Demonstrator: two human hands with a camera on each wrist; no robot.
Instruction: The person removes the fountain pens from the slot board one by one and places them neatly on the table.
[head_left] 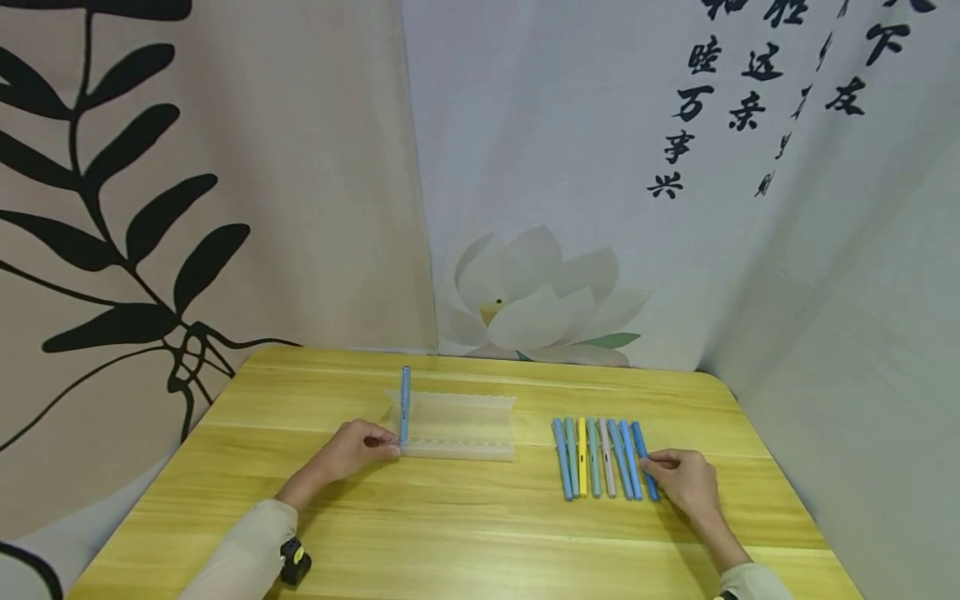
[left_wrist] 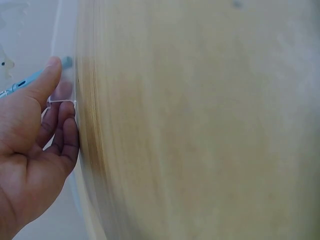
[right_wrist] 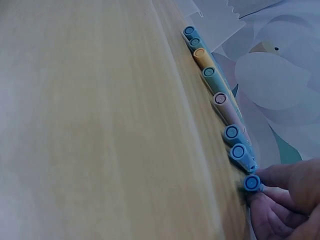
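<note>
At the left of the table, a clear pen rack (head_left: 465,452) lies with a row of notches along its front and back edges. One light blue pen (head_left: 405,404) rests in its leftmost slot. My left hand (head_left: 360,442) pinches the rack's front left corner, thumb beside the pen's near end in the left wrist view. To the right lies a row of several pens, among them a yellow pen (head_left: 582,458) and a pinkish-grey pen (head_left: 607,458). My right hand (head_left: 686,479) grips the dark blue pen (head_left: 640,442) at the row's right end, between thumb and fingers.
The wooden table (head_left: 450,533) reaches back to a cloth curtain (head_left: 562,167) printed with a lotus and characters. Another white curtain (head_left: 862,333) hangs along the right side. A black device (head_left: 295,562) is strapped at the left wrist.
</note>
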